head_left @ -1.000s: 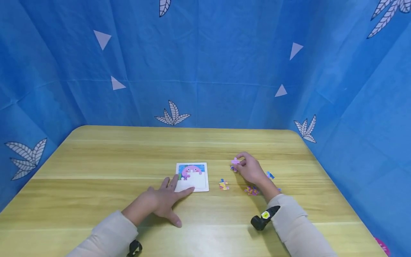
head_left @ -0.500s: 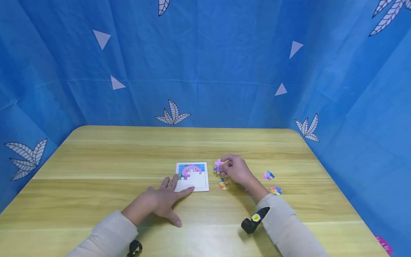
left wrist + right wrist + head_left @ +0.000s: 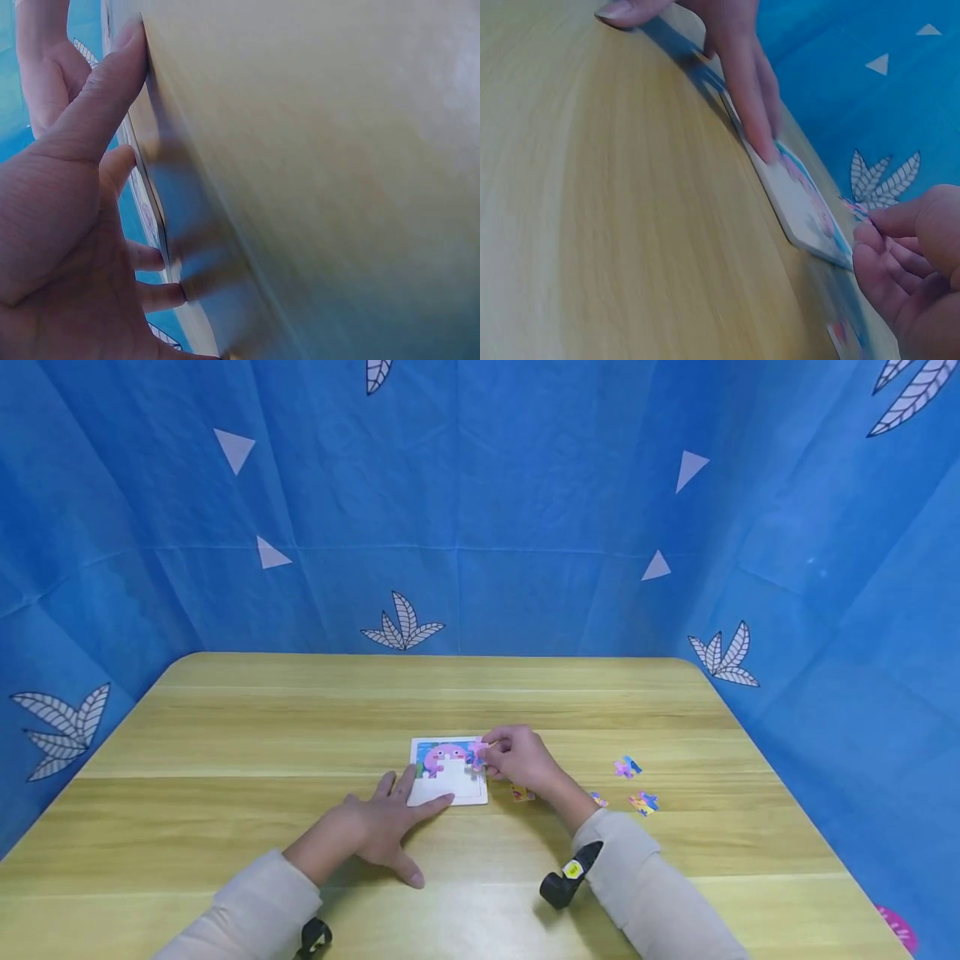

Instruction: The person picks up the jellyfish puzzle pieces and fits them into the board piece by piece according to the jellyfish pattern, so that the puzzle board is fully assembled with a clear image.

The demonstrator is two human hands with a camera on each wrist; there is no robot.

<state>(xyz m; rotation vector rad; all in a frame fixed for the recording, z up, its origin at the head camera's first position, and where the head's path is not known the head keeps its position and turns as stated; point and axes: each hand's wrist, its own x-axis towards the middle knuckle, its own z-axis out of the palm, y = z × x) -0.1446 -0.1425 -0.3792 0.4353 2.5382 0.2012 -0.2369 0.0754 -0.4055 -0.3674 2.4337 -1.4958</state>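
Head view: left hand (image 3: 382,828), fingers spread, touches the puzzle tray (image 3: 453,787), seemingly to steady it; right hand (image 3: 523,762) pinches a pink piece (image 3: 476,749) by one edge over the tray's right side.

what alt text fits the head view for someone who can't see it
A person's right grip pinches a pink puzzle piece over the right side of a partly filled white puzzle tray, while the spread left grip rests at the tray's near left. Loose pieces lie to the right on a wood-grain table before a blue curtain.
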